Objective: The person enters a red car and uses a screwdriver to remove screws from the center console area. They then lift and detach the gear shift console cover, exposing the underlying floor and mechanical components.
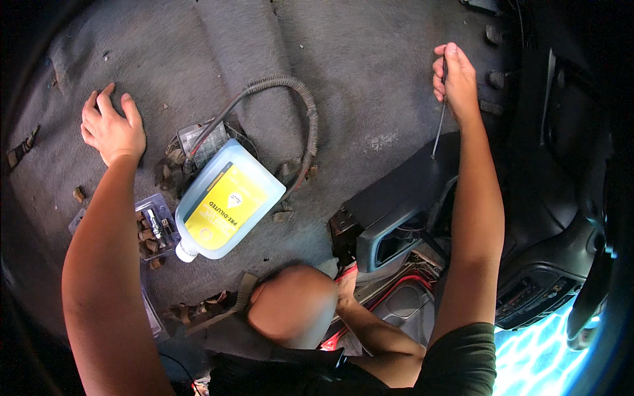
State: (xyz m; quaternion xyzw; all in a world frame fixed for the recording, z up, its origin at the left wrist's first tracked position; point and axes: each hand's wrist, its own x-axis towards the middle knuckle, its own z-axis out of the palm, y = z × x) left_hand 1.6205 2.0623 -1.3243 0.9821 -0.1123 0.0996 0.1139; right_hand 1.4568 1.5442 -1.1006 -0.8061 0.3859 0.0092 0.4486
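Note:
My left hand (113,129) rests on the grey carpet with its fingers spread, holding nothing. At the right, my right hand (457,76) is closed round the dark handle of a screwdriver (440,125). Its long thin shaft slants down, and the tip meets the upper edge of a black console panel (409,175). Whether the tip sits in a screw is too small to tell. Between my arms lies a translucent jug (228,204) of pale blue liquid with a yellow label and a white cap.
A corrugated hose (307,109) loops over the carpet beyond the jug. A clear plastic case (158,224) of small parts lies beside my left forearm. Another person's hand (346,287) is low in the middle, beside a blurred rounded form (294,307). Pedals (495,79) stand far right.

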